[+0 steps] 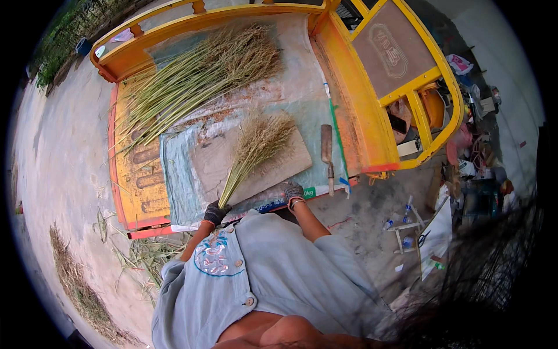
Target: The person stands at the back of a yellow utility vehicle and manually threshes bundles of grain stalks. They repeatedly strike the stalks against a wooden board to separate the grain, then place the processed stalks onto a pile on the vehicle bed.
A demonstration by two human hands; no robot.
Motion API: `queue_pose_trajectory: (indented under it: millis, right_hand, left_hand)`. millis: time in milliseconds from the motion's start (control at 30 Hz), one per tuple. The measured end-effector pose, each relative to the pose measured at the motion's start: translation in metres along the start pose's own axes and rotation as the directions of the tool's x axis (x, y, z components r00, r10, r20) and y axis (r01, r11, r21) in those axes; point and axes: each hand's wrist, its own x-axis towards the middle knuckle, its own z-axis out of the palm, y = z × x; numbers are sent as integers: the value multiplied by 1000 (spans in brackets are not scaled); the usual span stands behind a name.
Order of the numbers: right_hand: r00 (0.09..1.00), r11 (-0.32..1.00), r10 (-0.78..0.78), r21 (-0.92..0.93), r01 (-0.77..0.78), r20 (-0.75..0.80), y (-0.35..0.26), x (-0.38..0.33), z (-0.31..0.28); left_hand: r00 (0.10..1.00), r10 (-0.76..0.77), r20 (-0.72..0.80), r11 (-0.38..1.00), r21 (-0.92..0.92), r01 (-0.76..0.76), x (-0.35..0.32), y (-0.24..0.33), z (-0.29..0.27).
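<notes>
My left hand (217, 213), in a dark glove, is closed round the lower stems of a small bunch of seed-headed stalks (256, 147). The bunch slants up and right across a flat wooden board (212, 168), its feathery heads over the board's far part. My right hand (293, 192), also gloved, rests by the near edge of the board and the plastic sack (179, 174) under it; the dark glove hides how its fingers are set. Right of the board lies a hand tool (326, 144) with a wooden handle and a bent metal end pointing toward me.
A large heap of similar stalks (203, 72) lies farther back on the yellow cart bed (129, 174). The cart's yellow railed frame (363, 110) rises on the right. Cut leaves (148, 256) lie on the ground at left; bottles and scissors (423, 238) are at right.
</notes>
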Motion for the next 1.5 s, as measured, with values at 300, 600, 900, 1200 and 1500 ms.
queue_pose_trajectory:
  millis: [300,600,900,1200,1500]
  right_hand:
    - [643,572,-634,-820,17,-430,-89,-3,-128]
    - [921,716,-202,-692,-93,-333,-120,89,-136]
    - [970,964,-233,-149,222,-61,-83,132,-151]
    - [501,473,-772,-173,864,390,-94,46,-108]
    - [856,949,-311,86,303,412,-134,-16,-14]
  left_hand:
    - [969,-222,-114,934,260,244,-49,25,-7]
    - [896,-381,-228,779,443,444,-57,52,40]
    - [956,-222,-190,905,325,275,-61,42,61]
    - [970,-245,1,912,341,229,-56,52,44]
    - [988,-138,-68,965,217,150,-54,14,48]
